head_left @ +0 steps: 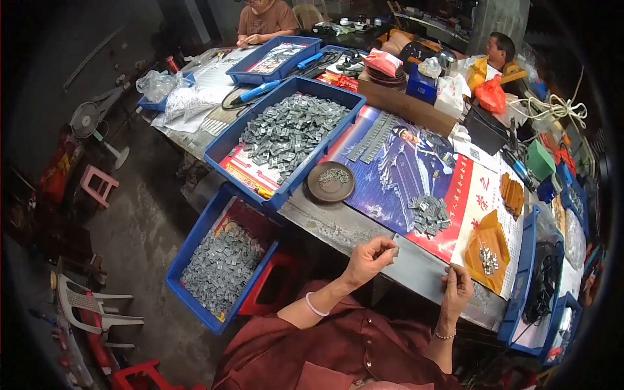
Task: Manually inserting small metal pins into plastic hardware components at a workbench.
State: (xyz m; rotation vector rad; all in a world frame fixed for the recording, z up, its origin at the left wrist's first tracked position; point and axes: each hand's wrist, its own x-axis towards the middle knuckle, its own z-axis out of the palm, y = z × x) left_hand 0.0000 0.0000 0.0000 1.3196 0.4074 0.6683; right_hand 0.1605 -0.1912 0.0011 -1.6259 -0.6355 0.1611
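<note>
Meanwhile the left hand [372, 261] pinched a grey part [394, 252] by the table [416, 268], and the right hand [457, 287], grip unclear, was near the yellow tray [489, 229]

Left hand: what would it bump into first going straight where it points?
Probably the pile of small gray pieces on the poster, ahead and to the right of the left hand; depth is unclear, so it might pass above.

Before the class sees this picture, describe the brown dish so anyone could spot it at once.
On the worktable, find the large blue tray heaped with gray pieces. Just right of its lower end sits the shallow brown dish of tiny silvery bits; its round outline sets it apart from the straight-sided tray.
</note>
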